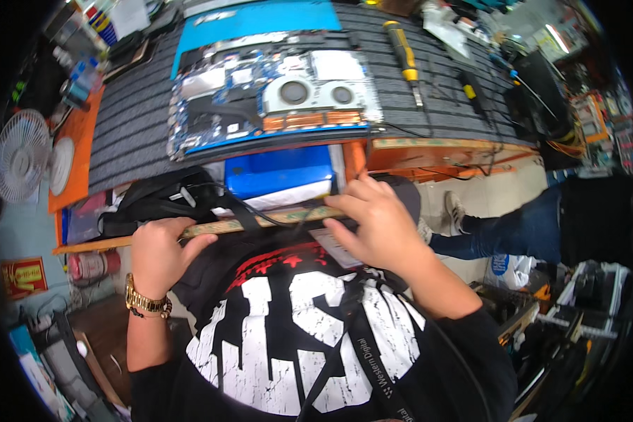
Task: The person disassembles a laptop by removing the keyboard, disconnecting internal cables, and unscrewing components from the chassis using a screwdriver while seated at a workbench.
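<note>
A drawer stands pulled out beneath the workbench, its raw wooden front edge close to my body. My left hand, with a gold watch on the wrist, grips this edge at the left, fingers over it and thumb on the near side. Toward the right end, my right hand has its fingers over the same edge and its thumb below. Inside the drawer lie a blue box and a black bag with cables. Above, on the bench, an opened laptop shows its circuit board, two fans and copper heat pipes.
A grey striped mat covers the bench. A yellow-black screwdriver lies right of the laptop, a blue sheet behind it. A white fan stands at left. Another person's jeans-clad leg is at right, near a white plastic bag.
</note>
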{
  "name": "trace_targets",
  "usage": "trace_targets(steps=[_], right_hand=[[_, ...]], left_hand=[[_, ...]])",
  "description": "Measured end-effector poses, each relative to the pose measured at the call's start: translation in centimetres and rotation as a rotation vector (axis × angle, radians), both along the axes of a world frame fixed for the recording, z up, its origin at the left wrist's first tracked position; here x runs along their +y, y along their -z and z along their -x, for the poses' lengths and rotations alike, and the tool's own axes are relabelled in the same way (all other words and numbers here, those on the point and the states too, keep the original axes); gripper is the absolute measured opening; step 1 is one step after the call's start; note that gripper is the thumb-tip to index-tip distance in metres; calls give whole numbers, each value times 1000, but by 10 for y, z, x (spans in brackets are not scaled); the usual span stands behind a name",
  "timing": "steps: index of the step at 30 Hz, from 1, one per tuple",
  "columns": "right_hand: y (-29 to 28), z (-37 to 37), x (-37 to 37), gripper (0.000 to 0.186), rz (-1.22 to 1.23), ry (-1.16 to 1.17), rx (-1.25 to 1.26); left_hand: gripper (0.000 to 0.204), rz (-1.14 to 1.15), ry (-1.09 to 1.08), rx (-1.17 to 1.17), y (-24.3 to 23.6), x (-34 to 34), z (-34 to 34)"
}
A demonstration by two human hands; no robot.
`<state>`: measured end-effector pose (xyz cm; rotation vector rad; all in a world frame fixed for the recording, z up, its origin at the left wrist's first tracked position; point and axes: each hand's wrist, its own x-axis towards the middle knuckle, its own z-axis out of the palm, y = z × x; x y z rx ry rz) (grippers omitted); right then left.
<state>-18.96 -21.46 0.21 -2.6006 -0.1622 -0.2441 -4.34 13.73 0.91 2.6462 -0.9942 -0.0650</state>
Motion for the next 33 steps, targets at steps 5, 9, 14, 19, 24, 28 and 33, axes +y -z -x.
trace_targets(steps=[5, 9, 14, 19, 24, 28, 33], right_hand=[[-18, -18, -5, 22, -66, -42, 121], [-10, -39, 13, 40, -53, -203, 47], [-1, -39, 38, 48, 52, -290, 289], [3, -34, 44, 56, 127, -252, 258], [8, -34, 44, 58, 128, -261, 145], [7, -30, 44, 59, 138, -297, 113], [2, -28, 42, 58, 81, -364, 280]], left_hand=[[45, -18, 69, 174, -27, -9, -23], [19, 357, 460, -25, -6, -56, -44], [23, -170, 336, 113, 13, -78, -52], [42, -289, 424, -26, 11, -82, -58], [42, -475, 495, -51, 16, -97, -55], [36, -462, 535, -124, 15, -99, -49], [41, -134, 529, -232, 10, -72, -52]])
